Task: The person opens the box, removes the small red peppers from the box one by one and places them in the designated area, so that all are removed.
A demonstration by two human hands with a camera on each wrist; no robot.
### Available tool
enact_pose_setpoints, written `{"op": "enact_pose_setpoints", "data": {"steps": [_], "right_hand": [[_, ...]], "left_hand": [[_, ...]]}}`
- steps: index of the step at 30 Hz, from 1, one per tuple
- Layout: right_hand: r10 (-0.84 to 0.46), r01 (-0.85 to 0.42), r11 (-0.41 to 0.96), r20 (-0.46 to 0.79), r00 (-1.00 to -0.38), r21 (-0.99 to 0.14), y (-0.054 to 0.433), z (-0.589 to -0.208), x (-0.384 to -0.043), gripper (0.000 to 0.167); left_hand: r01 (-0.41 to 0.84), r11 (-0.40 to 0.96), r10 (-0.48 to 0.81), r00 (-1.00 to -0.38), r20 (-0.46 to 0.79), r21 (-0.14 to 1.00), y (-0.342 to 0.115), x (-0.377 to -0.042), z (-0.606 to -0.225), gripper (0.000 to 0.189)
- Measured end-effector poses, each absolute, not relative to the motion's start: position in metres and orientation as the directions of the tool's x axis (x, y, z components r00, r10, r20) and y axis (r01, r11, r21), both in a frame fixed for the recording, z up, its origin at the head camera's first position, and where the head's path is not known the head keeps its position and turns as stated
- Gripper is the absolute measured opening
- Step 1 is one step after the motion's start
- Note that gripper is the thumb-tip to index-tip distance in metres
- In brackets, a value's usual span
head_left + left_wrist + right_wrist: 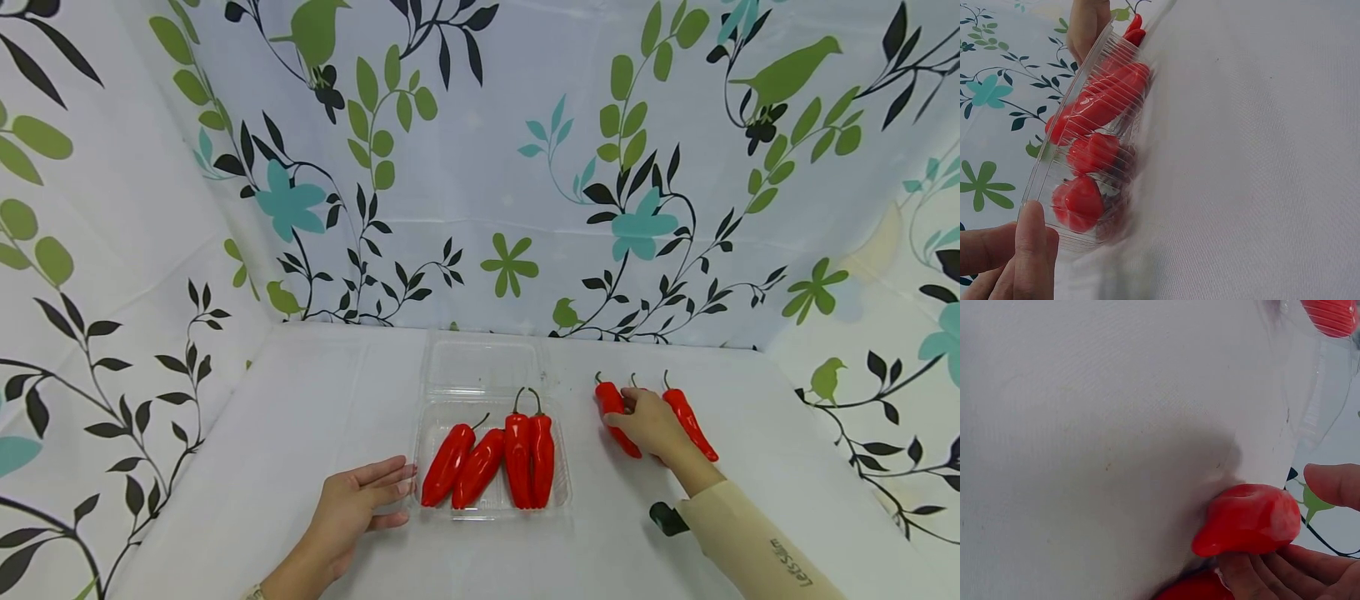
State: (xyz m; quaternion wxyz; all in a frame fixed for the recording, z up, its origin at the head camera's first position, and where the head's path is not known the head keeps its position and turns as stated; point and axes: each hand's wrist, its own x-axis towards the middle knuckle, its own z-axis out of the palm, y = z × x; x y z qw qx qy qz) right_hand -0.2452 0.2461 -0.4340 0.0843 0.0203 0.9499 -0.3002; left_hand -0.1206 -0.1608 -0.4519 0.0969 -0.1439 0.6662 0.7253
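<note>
Several red chili peppers (448,461) lie side by side in a clear plastic clamshell container (558,492). Its lid (483,367) is folded back behind it. My left hand (352,504) is at the container's left side, straight fingertips touching the rim; the left wrist view shows fingers (1032,250) against its corner. To the right, my right hand (652,421) reaches over three loose peppers, largely covering the middle one. In the right wrist view, its fingers touch one side of a pepper (1250,519), while the thumb (1335,484) stands apart from it.
The rightmost loose pepper (690,425) lies beside my right hand on the white table (315,392). A dark green object (667,518) is by the right sleeve. Leaf-and-bird patterned cloth (480,167) stands behind the table and along its sides.
</note>
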Motion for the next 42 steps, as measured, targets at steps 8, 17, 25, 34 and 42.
{"op": "enact_pose_setpoints", "data": {"steps": [8, 17, 25, 34, 42], "right_hand": [[0.0, 0.071, 0.86, -0.139, -0.99, -0.506, 0.246, -0.426, -0.243, 0.078], [0.003, 0.047, 0.878, -0.093, -0.996, -0.477, 0.242, -0.41, -0.24, 0.079], [-0.034, -0.023, 0.85, -0.012, -0.999, -0.526, 0.219, -0.394, -0.23, 0.079], [-0.184, -0.176, 0.629, 0.075, -0.98, -0.757, 0.188, -0.383, -0.214, 0.078], [-0.243, -0.046, 0.39, -0.055, -0.968, -0.92, 0.175, -0.393, -0.206, 0.081]], "left_hand": [[-0.335, -0.099, -0.056, -0.938, -0.342, 0.937, -0.161, -0.121, -0.452, 0.043], [-0.332, -0.098, -0.053, -0.94, -0.338, 0.938, -0.16, -0.122, -0.452, 0.044], [-0.325, -0.1, -0.062, -0.941, -0.332, 0.94, -0.161, -0.12, -0.453, 0.044], [-0.318, -0.108, -0.052, -0.944, -0.325, 0.942, -0.163, -0.12, -0.453, 0.045], [-0.328, -0.11, -0.063, -0.94, -0.336, 0.938, -0.161, -0.12, -0.454, 0.044]]}}
